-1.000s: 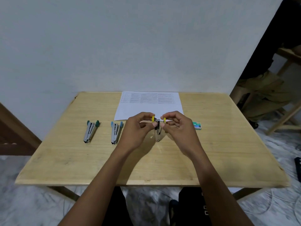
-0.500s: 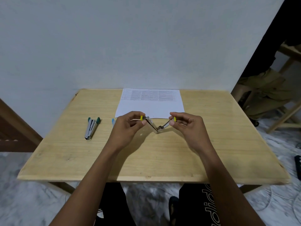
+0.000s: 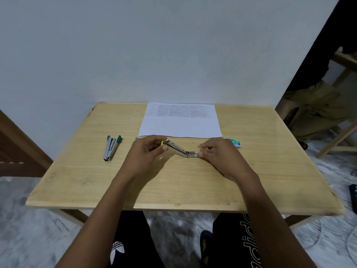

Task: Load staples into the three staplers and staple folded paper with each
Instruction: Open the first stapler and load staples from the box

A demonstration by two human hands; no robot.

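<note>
Head view: between left hand [image 3: 146, 151] and right hand [image 3: 216, 151], both pinching its ends, the yellow-tipped stapler [image 3: 178, 149] now hinges wider, ready for staples.

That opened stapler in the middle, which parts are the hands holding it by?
Left hand pinches the yellow-tipped stapler at its yellow end; right hand holds the other arm's end, near the hinge.

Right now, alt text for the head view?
Both hands hold a yellow-tipped stapler swung open over a wooden table: left hand and right hand at either end. A green-tipped stapler lies left; printed paper behind.
</note>
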